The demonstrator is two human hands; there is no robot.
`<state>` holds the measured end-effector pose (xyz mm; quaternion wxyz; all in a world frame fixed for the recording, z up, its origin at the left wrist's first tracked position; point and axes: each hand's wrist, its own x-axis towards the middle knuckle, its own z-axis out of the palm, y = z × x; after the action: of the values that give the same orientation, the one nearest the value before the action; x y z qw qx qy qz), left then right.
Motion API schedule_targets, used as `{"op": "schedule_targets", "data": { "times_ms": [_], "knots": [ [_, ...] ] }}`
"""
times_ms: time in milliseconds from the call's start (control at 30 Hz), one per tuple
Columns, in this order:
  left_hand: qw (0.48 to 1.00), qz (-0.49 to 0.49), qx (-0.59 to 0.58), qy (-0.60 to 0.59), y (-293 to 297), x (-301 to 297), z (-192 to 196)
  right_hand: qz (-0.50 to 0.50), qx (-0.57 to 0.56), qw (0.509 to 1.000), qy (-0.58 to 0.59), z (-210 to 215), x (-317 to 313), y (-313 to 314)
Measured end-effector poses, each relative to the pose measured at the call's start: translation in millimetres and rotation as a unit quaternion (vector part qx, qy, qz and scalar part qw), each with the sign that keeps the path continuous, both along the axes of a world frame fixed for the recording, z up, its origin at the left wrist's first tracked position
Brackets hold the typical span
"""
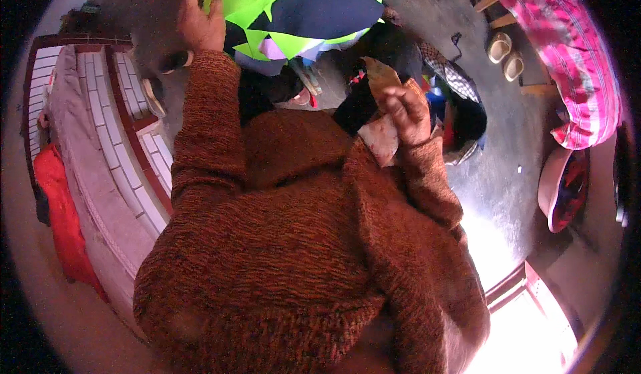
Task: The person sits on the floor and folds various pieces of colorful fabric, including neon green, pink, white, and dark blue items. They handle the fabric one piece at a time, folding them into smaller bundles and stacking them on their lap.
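My left hand [202, 24] is raised at the left edge of a bundle of lime-green and dark navy cloth [320, 12]. Its thumb and fingers are apart, with the thumb beside the green edge. White and lilac scraps show along the bundle's lower side. Lower and to the right, my right hand [408, 115] has its fingers curled over a tan and whitish piece of cloth [380, 138], which shows above and below the hand. Part of that cloth is hidden by the fingers. Beside it is a dark bag with a checked side [461, 84], holding coloured pieces.
A pink plaid cloth [567, 47] hangs over wooden furniture at the right. Pale slippers [505, 57] lie on the grey floor, with a pink basin [557, 190] further down. A white-tiled ledge [110, 117] and a red cloth [63, 207] are at the left.
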<state>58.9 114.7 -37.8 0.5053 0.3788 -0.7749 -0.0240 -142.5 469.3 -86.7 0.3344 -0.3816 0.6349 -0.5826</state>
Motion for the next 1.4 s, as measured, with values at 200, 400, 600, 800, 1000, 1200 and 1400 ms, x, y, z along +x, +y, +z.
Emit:
{"op": "schedule_targets", "data": {
  "times_ms": [200, 400, 600, 800, 1000, 1200, 1400],
  "knots": [
    [0.972, -0.184, 0.096, -0.106, 4.9, -8.3, -22.0, -0.076, -0.188, 0.903, -0.379, -11.4, -27.6, 8.8],
    [0.978, -0.127, 0.067, -0.149, 18.3, -12.5, -18.0, -0.166, -0.122, 0.905, -0.373, -20.7, -35.9, 27.8],
    [0.982, -0.161, 0.059, -0.076, 88.8, -41.2, -5.8, -0.193, -0.038, 0.923, -0.330, -27.1, -39.0, 36.4],
    [0.759, -0.473, 0.440, -0.080, 183.5, -68.6, 1.7, -0.166, -0.035, 0.939, -0.299, -35.5, -45.2, 46.2],
    [0.714, -0.548, 0.378, -0.214, 218.0, -71.1, -11.1, -0.070, -0.091, 0.980, -0.164, -45.8, -44.6, 52.8],
    [0.703, -0.582, 0.315, -0.260, 219.0, -68.6, -17.4, -0.040, -0.084, 0.990, 0.106, -38.1, -39.6, 42.9],
    [0.674, -0.601, 0.368, -0.223, 217.9, -69.2, -17.4, -0.054, -0.001, 0.981, 0.186, -36.8, -44.5, 46.9]
  ]
}}
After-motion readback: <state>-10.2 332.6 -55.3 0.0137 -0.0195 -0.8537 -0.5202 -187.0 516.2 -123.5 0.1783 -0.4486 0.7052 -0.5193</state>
